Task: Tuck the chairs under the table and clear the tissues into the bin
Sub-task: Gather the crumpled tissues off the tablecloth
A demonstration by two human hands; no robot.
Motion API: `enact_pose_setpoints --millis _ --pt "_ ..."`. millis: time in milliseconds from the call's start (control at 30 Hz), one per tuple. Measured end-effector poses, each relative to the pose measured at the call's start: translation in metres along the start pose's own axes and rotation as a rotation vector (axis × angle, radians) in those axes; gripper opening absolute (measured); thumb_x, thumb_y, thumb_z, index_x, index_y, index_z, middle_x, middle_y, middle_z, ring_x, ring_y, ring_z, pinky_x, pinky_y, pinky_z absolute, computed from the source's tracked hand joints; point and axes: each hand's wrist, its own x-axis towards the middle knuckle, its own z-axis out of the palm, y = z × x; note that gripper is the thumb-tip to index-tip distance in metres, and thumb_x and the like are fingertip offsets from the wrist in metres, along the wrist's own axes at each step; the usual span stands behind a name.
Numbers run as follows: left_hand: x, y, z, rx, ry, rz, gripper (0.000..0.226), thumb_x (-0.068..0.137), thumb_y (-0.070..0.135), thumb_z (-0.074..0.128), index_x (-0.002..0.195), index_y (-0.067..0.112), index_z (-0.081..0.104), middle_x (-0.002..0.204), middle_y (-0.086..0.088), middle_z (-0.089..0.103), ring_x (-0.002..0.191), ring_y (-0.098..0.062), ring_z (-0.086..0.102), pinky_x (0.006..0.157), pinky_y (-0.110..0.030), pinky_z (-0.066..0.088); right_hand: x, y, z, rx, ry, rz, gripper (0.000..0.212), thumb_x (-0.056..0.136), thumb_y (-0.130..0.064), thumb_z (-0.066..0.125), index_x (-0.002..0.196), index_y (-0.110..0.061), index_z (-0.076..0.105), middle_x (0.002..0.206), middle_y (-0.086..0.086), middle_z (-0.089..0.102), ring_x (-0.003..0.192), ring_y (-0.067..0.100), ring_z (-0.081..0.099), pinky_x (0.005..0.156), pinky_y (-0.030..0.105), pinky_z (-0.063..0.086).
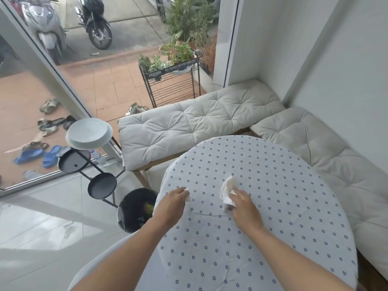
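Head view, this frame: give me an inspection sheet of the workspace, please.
Surface: round table under a flower-dotted cloth.
Job's things: crumpled tissue on the cloth; small tissue; black bin on the floor left of the table; chairs not seen.
Clutter: nothing seen.
Hands: left hand pinches the small tissue; right hand rests on the crumpled tissue.
Cables: nothing seen.
Surroundings: cushioned benches, tiered stand, glass door.
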Motion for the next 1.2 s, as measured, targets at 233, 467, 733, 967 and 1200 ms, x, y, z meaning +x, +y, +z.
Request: enact_pose_setpoints --millis 233,467,733,967,1200 --pt "-0.013 -0.063 -0.025 0.012 -0.015 -0.004 0.023 0.092 -0.008 0.054 0.104 0.003 0.069 0.111 -0.008 0.071 0.092 -0.035 0.067 0.077 -0.049 0.057 -0.006 -0.036 0.025 0.098 0.172 0.001 0.040 0.086 0.006 0.074 0.124 -0.006 0.071 0.132 0.016 0.068 0.124 0.033 0.063 0.098 0.045 0.053" --pt "-0.031 -0.148 -0.053 0.002 0.026 -0.067 0.038 0.088 -0.012 0.055 0.117 0.005 0.072 0.126 -0.013 0.071 0.109 -0.039 0.067 0.089 -0.048 0.058 0.020 -0.136 0.056 0.165 0.197 -0.138 0.039 0.088 0.008 0.070 0.124 -0.006 0.071 0.131 0.016 0.069 0.123 0.030 0.064 0.103 0.040 0.052" --pt "-0.048 -0.241 -0.074 -0.017 0.087 -0.165 0.030 0.095 -0.006 0.054 0.114 0.007 0.073 0.121 -0.012 0.071 0.103 -0.035 0.067 0.083 -0.041 0.055 0.063 -0.244 0.126 0.170 0.104 -0.279 0.049 0.083 0.017 0.064 0.126 -0.006 0.070 0.133 0.014 0.068 0.124 0.030 0.063 0.105 0.035 0.048" --pt "-0.054 -0.328 -0.033 -0.008 -0.027 -0.267 0.022 0.094 0.000 0.054 0.109 0.009 0.067 0.113 -0.006 0.067 0.096 -0.034 0.063 0.076 -0.045 0.055 0.101 -0.297 0.226 0.159 0.035 -0.370 0.047 0.079 0.018 0.063 0.117 -0.007 0.073 0.114 0.011 0.075 0.099 0.032 0.069 0.082 0.045 0.060" --pt "-0.046 -0.401 0.071 -0.041 -0.155 -0.310 0.022 0.089 -0.002 0.051 0.105 0.011 0.058 0.107 -0.006 0.064 0.090 -0.036 0.063 0.070 -0.045 0.052 0.148 -0.279 0.364 0.009 -0.181 -0.253 0.036 0.088 0.005 0.060 0.118 -0.014 0.064 0.117 0.003 0.066 0.105 0.026 0.059 0.078 0.035 0.049"
